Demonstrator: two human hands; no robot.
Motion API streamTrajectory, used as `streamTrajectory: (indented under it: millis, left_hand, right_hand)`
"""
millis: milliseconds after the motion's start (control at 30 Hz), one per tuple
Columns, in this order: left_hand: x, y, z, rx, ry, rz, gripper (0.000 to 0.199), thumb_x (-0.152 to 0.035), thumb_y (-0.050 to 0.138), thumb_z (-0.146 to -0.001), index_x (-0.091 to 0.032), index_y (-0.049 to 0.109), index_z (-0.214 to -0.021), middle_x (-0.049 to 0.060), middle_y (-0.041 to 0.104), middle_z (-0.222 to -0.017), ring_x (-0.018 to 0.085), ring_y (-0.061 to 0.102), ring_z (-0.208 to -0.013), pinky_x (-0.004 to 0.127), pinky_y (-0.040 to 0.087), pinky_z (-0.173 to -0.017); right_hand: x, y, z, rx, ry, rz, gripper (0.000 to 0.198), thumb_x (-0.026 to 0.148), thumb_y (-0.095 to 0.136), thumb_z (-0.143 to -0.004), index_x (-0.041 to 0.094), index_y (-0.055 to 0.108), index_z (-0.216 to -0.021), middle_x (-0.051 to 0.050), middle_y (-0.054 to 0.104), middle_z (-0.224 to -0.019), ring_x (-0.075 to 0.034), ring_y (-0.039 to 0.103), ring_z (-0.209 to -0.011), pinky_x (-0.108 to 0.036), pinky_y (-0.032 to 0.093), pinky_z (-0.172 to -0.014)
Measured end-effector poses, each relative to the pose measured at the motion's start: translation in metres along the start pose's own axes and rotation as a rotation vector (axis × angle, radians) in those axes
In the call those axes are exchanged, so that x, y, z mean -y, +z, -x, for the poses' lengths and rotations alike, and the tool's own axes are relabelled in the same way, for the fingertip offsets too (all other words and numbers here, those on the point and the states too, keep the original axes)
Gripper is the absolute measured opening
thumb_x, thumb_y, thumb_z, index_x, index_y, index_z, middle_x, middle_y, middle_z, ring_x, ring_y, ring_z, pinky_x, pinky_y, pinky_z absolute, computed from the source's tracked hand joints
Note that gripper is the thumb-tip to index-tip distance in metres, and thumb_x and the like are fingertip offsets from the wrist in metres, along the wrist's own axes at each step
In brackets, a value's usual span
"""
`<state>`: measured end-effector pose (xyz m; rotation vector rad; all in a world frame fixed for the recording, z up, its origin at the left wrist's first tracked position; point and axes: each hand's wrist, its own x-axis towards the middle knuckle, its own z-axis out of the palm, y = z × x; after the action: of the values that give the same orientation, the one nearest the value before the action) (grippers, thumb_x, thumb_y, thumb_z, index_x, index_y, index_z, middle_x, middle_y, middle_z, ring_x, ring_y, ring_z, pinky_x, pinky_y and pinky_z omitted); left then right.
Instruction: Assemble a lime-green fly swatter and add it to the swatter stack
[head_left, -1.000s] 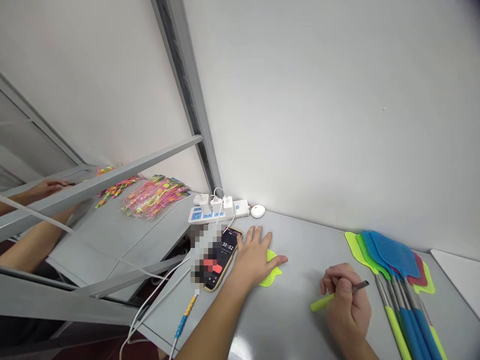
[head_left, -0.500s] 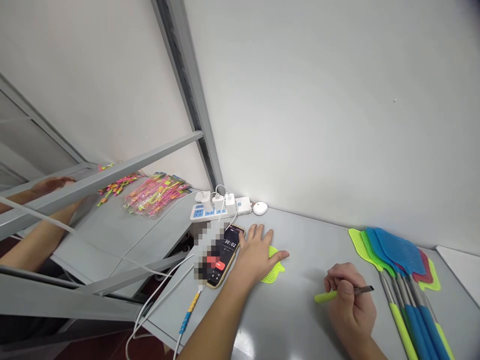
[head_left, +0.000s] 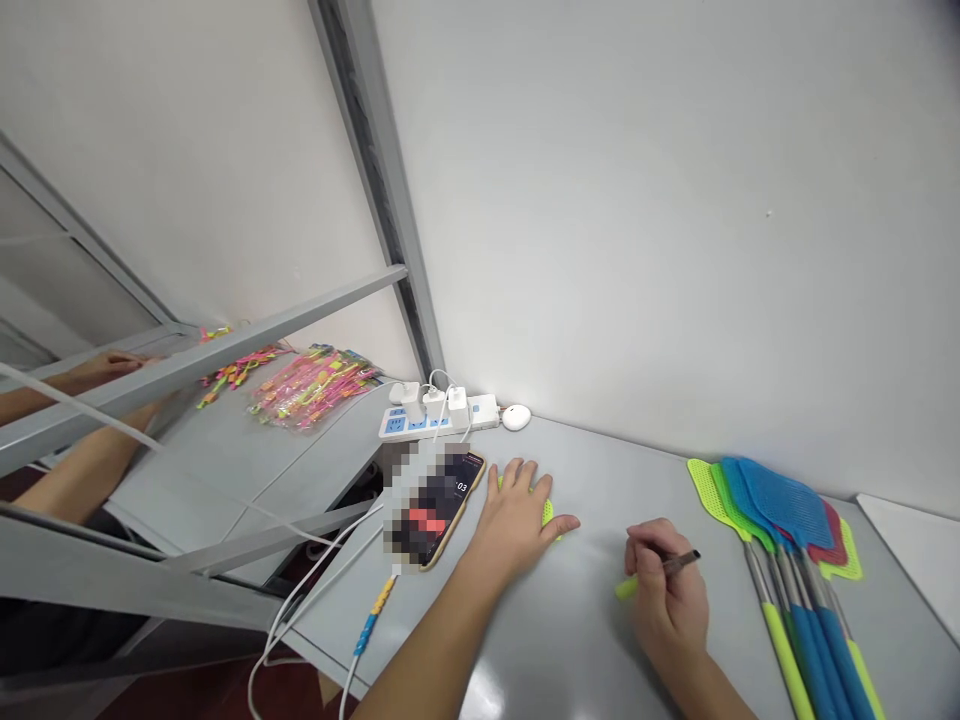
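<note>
My left hand [head_left: 516, 515] lies flat with fingers spread over a yellow-green, perforated fly swatter head [head_left: 548, 514] on the table. Only small edges of that head show around the fingers. To its right, my right hand [head_left: 669, 590] is closed around a yellow-green fly swatter handle [head_left: 625, 589]. A short dark metal rod sticks out on the other side of the fist. The two pieces are apart. Further right lies a row of fly swatters [head_left: 787, 500] with blue, green, yellow-green and dark red heads, overlapping each other.
Left of my hand lies a phone [head_left: 450, 500] with a cable attached. Behind it sits a power strip [head_left: 484, 411] with chargers, beside a white earbud case [head_left: 516, 417]. A metal frame [head_left: 315, 312] separates a neighbouring table with bagged colourful items [head_left: 315, 385] and another person's arms [head_left: 90, 450].
My right hand has moved a little left with the handle. My left hand now covers more of the swatter head. The view has shifted slightly, and the phone's timer has advanced.
</note>
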<state>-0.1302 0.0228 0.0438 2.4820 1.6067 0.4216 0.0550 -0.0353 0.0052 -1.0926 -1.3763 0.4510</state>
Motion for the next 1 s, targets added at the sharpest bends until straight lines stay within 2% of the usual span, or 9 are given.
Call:
streamTrajectory:
  millis: [167,300,433,533,600,733,867,1000]
  left_hand:
    - [-0.009,0.006,0.005,0.011,0.038,0.046,0.055,-0.064,0.038,-0.091,-0.021,0.057,-0.121,0.013,0.048,-0.140,0.034,0.032,-0.135,0.059,0.022,-0.112]
    - [-0.011,0.001,0.006,-0.046,0.062,0.289,0.037,-0.050,0.052,-0.091,-0.022,0.061,-0.114,0.010,0.051,-0.135,0.032,0.035,-0.132,0.055,0.023,-0.112]
    - [-0.017,-0.011,0.005,-0.106,0.074,0.499,0.030,-0.036,0.039,-0.099,-0.023,0.060,-0.116,0.007,0.059,-0.125,0.024,0.046,-0.122,0.042,0.034,-0.108]
    - [-0.025,-0.014,0.004,-0.142,0.054,0.702,0.037,-0.036,0.028,-0.102,-0.019,0.058,-0.114,0.008,0.064,-0.113,0.019,0.058,-0.105,0.033,0.046,-0.094]
    - [-0.031,-0.010,0.002,-0.148,0.030,0.822,0.039,-0.039,0.028,-0.101,-0.017,0.060,-0.106,0.007,0.067,-0.100,0.017,0.062,-0.091,0.029,0.049,-0.083]
    - [-0.035,0.000,-0.002,-0.179,-0.036,0.979,0.036,-0.043,0.043,-0.096,-0.016,0.062,-0.084,0.003,0.065,-0.078,0.015,0.062,-0.077,0.025,0.048,-0.074]
    - [-0.027,0.005,-0.006,-0.287,-0.150,1.066,0.033,-0.043,0.046,-0.095,-0.016,0.062,-0.085,0.001,0.059,-0.072,0.013,0.057,-0.069,0.023,0.044,-0.066]
    - [-0.019,0.006,-0.009,-0.348,-0.216,1.119,0.031,-0.044,0.051,-0.092,-0.016,0.060,-0.082,0.000,0.057,-0.069,0.012,0.053,-0.064,0.022,0.042,-0.062]
  right_hand:
    - [-0.003,0.006,-0.001,0.093,0.175,0.100,0.019,0.037,0.048,-0.093,0.021,0.058,-0.096,0.001,0.054,-0.067,-0.014,0.048,-0.054,-0.027,0.039,-0.050]
    - [-0.003,0.005,-0.004,0.147,0.250,0.159,0.024,0.043,0.048,-0.093,0.022,0.059,-0.095,0.001,0.057,-0.068,-0.015,0.048,-0.055,-0.028,0.039,-0.051]
    - [0.000,0.006,-0.006,0.264,0.281,0.176,0.025,0.045,0.043,-0.095,0.024,0.056,-0.097,0.002,0.059,-0.073,-0.015,0.049,-0.056,-0.027,0.040,-0.056]
    - [0.005,0.008,-0.007,0.360,0.294,0.159,0.025,0.045,0.041,-0.096,0.024,0.055,-0.098,0.002,0.060,-0.076,-0.016,0.051,-0.060,-0.027,0.040,-0.058]
    - [0.008,0.010,-0.007,0.414,0.301,0.146,0.026,0.046,0.040,-0.096,0.025,0.055,-0.099,0.002,0.061,-0.076,-0.017,0.052,-0.062,-0.027,0.040,-0.059]
    - [0.009,0.011,-0.009,0.465,0.336,0.128,0.027,0.048,0.040,-0.096,0.025,0.054,-0.101,0.002,0.059,-0.075,-0.017,0.051,-0.063,-0.027,0.037,-0.059]
    - [0.006,0.010,-0.009,0.490,0.361,0.117,0.030,0.052,0.044,-0.093,0.023,0.054,-0.088,0.002,0.052,-0.067,-0.017,0.046,-0.060,-0.027,0.033,-0.056]
    - [0.007,0.010,-0.009,0.507,0.389,0.064,0.034,0.054,0.043,-0.093,0.023,0.053,-0.084,0.003,0.049,-0.065,-0.015,0.042,-0.059,-0.027,0.029,-0.056]
